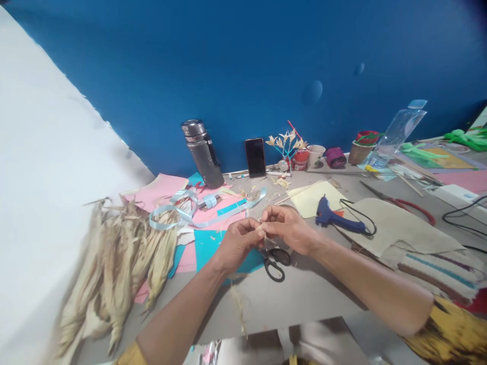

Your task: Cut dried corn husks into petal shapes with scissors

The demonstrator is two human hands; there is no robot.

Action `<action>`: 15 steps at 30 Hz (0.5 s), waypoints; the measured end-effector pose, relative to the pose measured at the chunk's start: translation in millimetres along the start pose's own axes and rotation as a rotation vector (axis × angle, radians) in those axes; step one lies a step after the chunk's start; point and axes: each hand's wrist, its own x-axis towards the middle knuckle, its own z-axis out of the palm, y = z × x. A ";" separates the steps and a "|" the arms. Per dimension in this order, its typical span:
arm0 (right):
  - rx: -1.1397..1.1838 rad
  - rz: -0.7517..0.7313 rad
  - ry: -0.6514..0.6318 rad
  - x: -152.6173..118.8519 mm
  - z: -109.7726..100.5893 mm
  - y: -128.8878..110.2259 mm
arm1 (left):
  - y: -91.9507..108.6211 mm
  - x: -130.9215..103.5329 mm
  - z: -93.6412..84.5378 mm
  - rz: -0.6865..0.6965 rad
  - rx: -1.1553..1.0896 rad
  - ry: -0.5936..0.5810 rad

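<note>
Near the middle of the table my left hand (239,242) and my right hand (289,229) meet, fingertips pinched together on a small pale piece of dried husk (263,228). Its exact shape is partly hidden by the fingers. Black-handled scissors (276,264) lie just below the hands, their blades mostly covered. Under and left of my left hand is a blue sheet (205,248) with pale scraps on it. A bundle of dried corn husks (114,253) lies at the left.
Behind the hands stand a thermos (203,154), a phone (255,157) and husk flowers (285,142). To the right are a blue glue gun (338,218), red-handled shears (407,205), cloth (395,223) and a plastic bottle (397,132). Light blue ribbon (175,215) curls at left.
</note>
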 end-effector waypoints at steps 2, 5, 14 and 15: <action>0.004 0.003 -0.011 0.2 -0.8 2.2 | -0.8 0.2 0.9 -0.017 -0.013 0.003; 0.046 0.019 -0.041 0.0 -0.6 3.8 | -1.3 0.1 0.5 -0.038 -0.047 -0.034; 0.072 0.063 -0.026 -1.0 -2.5 -4.7 | -0.9 -1.5 -1.6 -0.070 -0.134 -0.107; 0.063 0.059 -0.025 -1.3 -2.3 -5.5 | -0.6 -1.5 -1.1 -0.066 -0.124 -0.084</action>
